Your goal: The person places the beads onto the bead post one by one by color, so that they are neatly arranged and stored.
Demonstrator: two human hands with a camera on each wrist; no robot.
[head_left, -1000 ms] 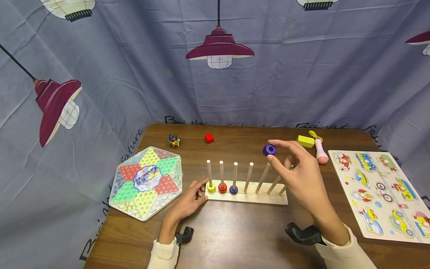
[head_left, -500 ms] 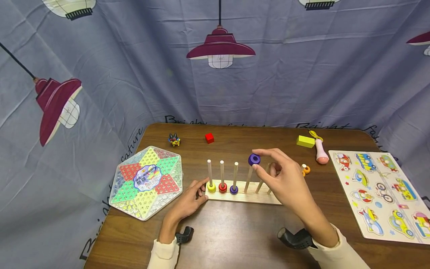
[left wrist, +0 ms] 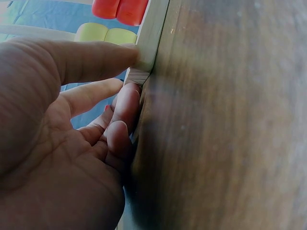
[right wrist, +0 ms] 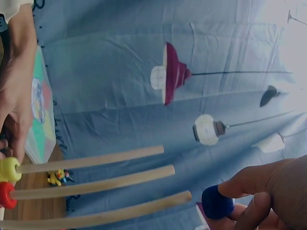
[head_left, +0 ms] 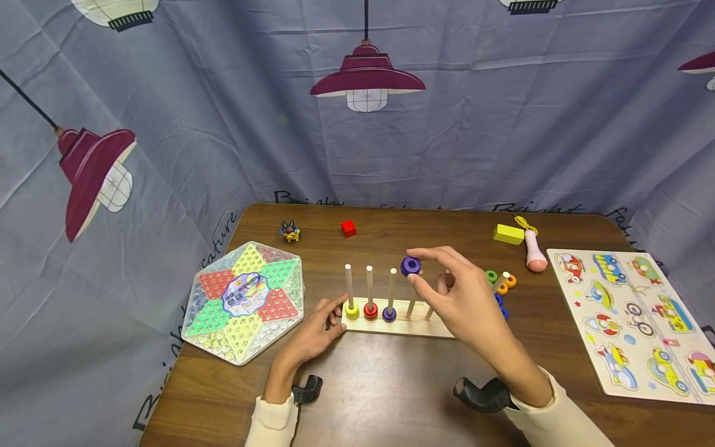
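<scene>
My right hand (head_left: pixel 463 298) pinches a purple ring bead (head_left: pixel 406 272) between thumb and forefinger, above the fourth peg of a wooden peg stand (head_left: pixel 403 326). In the right wrist view the bead (right wrist: pixel 215 203) looks dark blue, apart from the nearby peg tips. Yellow beads (head_left: pixel 351 312) sit on the first peg, red beads (head_left: pixel 370 313) on the second and purple (head_left: pixel 389 315) on the third. My left hand (head_left: pixel 313 332) holds the stand's left end; the left wrist view shows its thumb (left wrist: pixel 100 62) against the base's edge. My right hand hides the stand's right end.
Loose green (head_left: pixel 491 276), orange (head_left: pixel 511 282) and blue beads (head_left: pixel 505 313) lie beyond my right hand. A checkers board (head_left: pixel 244 298) lies left, a picture puzzle board (head_left: pixel 631 323) right. A toy figure (head_left: pixel 290 231), red cube (head_left: pixel 349 229), yellow block (head_left: pixel 508 234) and pink toy (head_left: pixel 534 251) stand behind.
My right hand has carried the purple bead leftward and slightly down, from over the right-hand pegs to above the fourth peg. Loose beads have come into sight. My left hand stays put.
</scene>
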